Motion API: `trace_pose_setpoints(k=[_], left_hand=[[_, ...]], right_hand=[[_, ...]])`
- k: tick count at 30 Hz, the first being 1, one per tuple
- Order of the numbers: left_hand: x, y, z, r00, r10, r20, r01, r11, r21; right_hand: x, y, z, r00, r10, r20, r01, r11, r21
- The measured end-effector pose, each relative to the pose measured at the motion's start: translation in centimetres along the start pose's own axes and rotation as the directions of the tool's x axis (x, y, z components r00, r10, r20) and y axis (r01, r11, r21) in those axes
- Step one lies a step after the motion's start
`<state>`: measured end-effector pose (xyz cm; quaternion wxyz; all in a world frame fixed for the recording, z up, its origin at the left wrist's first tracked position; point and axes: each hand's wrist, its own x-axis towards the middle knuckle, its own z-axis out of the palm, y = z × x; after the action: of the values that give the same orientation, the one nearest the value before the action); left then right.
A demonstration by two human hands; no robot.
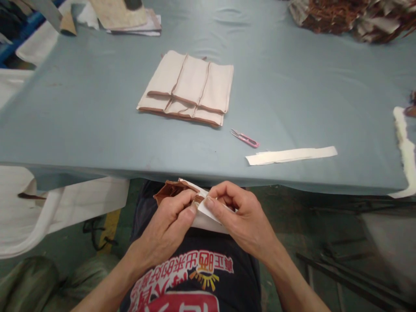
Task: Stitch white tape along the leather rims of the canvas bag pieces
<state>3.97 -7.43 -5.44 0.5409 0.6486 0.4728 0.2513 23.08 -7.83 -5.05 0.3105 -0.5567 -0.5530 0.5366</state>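
Observation:
Over my lap, just below the table's front edge, both hands pinch one piece of white fabric with brown edging [210,222]. My left hand [172,219] is closed on its brown-edged part, thumb against fingers. My right hand [238,212] grips a small white flap of the piece between thumb and forefinger, close to the left fingertips. Brown folds of the piece stick out beyond my left hand. Whether the white flap is a separate strip I cannot tell.
On the blue-covered table [107,125] lies a stack of cream fabric pocket panels [191,82] with brown trim. Pink-handled thread snips [245,138] and white strips [292,155] lie nearer me. Brown bundled material [354,19] sits at the far right, papers [130,19] at the far left.

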Motion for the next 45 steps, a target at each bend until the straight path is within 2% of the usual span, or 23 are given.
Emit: trace_pose_setpoints(k=[6, 13, 20, 28, 32, 38, 45], left_hand=[[0.3, 0.5, -0.7, 0.998, 0.059, -0.019, -0.060, 0.997, -0.049], [0.3, 0.0, -1.1, 0.991, 0.126, -0.046, -0.130, 0.987, -0.098], [0.2, -0.5, -1.5, 0.994, 0.101, -0.047, -0.108, 0.978, -0.177], [0.0, -1.5, -2.0, 0.992, 0.109, -0.066, -0.119, 0.978, -0.171], [-0.1, -2.1, -2.2, 0.993, 0.104, -0.062, -0.115, 0.971, -0.209], [-0.1, -2.1, -2.3, 0.988, 0.104, -0.115, -0.131, 0.956, -0.261], [-0.1, -2.9, -2.2, 0.986, 0.118, -0.116, -0.152, 0.925, -0.348]], right_hand=[[0.6, -1.5, 0.1, 1.000, -0.016, 0.002, 0.016, 0.997, -0.071], [0.8, -2.0, 0.7, 1.000, -0.008, 0.000, 0.008, 0.995, -0.101], [0.8, -2.3, 1.5, 0.998, -0.037, -0.044, 0.032, 0.994, -0.108], [1.2, -2.4, 2.2, 0.999, -0.053, -0.013, 0.050, 0.988, -0.147], [1.4, -2.4, 2.4, 0.999, -0.037, 0.012, 0.039, 0.975, -0.221], [1.6, -2.7, 2.8, 0.992, -0.122, -0.012, 0.111, 0.932, -0.345], [1.6, -2.5, 3.1, 0.997, -0.082, -0.004, 0.078, 0.969, -0.232]])
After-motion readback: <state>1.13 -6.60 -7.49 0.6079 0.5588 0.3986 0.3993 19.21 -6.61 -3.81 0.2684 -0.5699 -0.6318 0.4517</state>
